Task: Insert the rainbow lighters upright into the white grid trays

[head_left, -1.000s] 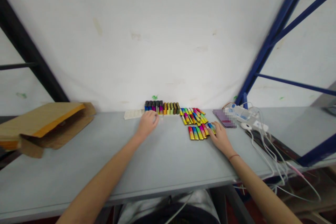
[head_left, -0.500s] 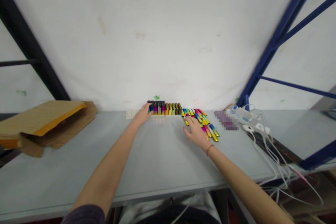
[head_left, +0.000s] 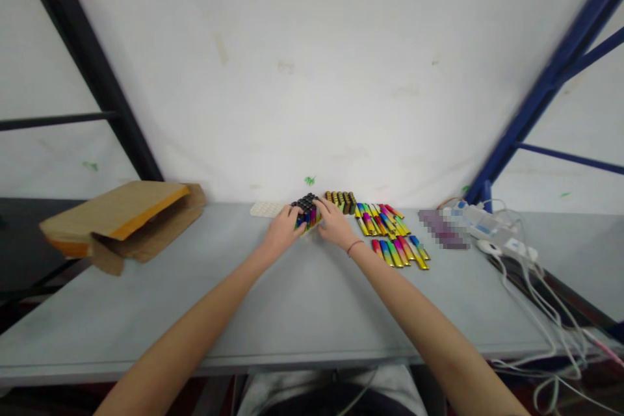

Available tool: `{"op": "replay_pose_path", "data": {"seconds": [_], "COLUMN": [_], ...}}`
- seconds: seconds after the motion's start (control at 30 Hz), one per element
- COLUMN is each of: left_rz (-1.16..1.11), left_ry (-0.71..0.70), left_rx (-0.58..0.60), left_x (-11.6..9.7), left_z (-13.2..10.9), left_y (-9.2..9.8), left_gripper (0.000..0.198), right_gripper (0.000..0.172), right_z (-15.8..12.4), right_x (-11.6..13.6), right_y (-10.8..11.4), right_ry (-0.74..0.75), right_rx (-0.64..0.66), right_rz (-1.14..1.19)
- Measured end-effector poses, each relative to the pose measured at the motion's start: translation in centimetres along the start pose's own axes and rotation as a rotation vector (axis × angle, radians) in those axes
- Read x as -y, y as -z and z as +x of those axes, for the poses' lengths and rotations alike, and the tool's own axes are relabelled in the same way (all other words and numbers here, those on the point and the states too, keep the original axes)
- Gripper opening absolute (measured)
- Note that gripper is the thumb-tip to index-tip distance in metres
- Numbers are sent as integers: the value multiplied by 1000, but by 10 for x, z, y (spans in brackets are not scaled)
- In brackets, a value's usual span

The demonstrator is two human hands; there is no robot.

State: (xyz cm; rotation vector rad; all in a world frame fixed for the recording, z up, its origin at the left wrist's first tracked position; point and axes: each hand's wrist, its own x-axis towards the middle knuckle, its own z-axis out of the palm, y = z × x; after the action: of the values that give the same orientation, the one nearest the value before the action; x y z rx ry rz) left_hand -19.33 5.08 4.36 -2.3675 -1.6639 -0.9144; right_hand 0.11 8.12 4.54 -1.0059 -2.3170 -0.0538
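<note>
Black caps are topping the upright cluster (head_left: 307, 202) that is sitting aslant near the middle of the frame, on the grey table (head_left: 312, 318). Both hands are gripping it, so the step in hand is apparently a two-handed hold; any move from here would be calling for even pressure from both sides, keeping the loose pieces together. The left hand (head_left: 283, 229) is cupping its left side, fingers partly curled; the right hand (head_left: 336, 225) is flanking the right side, fingers longer and only slightly bent, the undersides not showing. Both forearms are slanting inward from the lower corners, wrists low. Gold-topped pieces (head_left: 340, 202) are standing just behind the right hand; rainbow-coloured sticks (head_left: 397, 252) are lying right of centre.
</note>
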Motion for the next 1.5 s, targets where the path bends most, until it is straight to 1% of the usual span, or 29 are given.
{"op": "replay_pose_path", "data": {"seconds": [0.07, 0.13, 0.23, 0.3, 0.37, 0.47, 0.53, 0.63, 0.67, 0.73, 0.8, 0.9, 1.07, 1.4, 1.5], "left_rz": [-12, -37, -97, -158, -211, -189, -91, 84, 112, 146, 167, 163, 120, 50, 37], "left_ry": [-20, -39, -79, -118, -114, 0, 70, 122, 137, 141, 152, 163, 89, 15, 19], "left_rx": [1, 15, 65, 113, 127, 72, 38, 102, 130, 159, 161, 161, 188, 238, 237], "left_x": [-5, -7, -3, 6, 20, 50, 72, 101, 106, 112, 110, 99, 77, 35, 30], "left_z": [-10, -19, -31, -36, -37, -31, -25, -17, -15, -11, -5, 4, 17, 39, 41], "left_y": [3, 8, 18, 26, 33, 37, 32, 16, 10, -2, -12, -21, -33, -58, -57], "left_gripper": [20, 21, 28, 40, 49, 47, 44, 38, 37, 37, 38, 38, 40, 44, 44], "right_gripper": [62, 57, 48, 45, 43, 37, 32, 26, 24, 22, 22, 24, 27, 27, 27], "right_z": [5, 5, -5, -14, -22, -32, -39, -50, -54, -64, -74, -87, -104, -119, -122], "right_x": [2, 5, 11, 16, 20, 26, 31, 39, 42, 47, 51, 54, 54, 56, 55], "right_y": [1, 5, 12, 16, 19, 24, 28, 35, 38, 42, 46, 51, 59, 69, 74], "right_ry": [48, 63, 64, 62, 50, 38, 36, 29, 27, 25, 27, 43, 73, 67, 62], "right_rx": [42, 73, 68, 46, 24, 1, -10, -24, -30, -43, -56, -73, -82, -88, -94], "right_rz": [-24, -39, -51, -58, -62, -62, -59, -47, -43, -37, -39, -47, -51, -81, -100]}}
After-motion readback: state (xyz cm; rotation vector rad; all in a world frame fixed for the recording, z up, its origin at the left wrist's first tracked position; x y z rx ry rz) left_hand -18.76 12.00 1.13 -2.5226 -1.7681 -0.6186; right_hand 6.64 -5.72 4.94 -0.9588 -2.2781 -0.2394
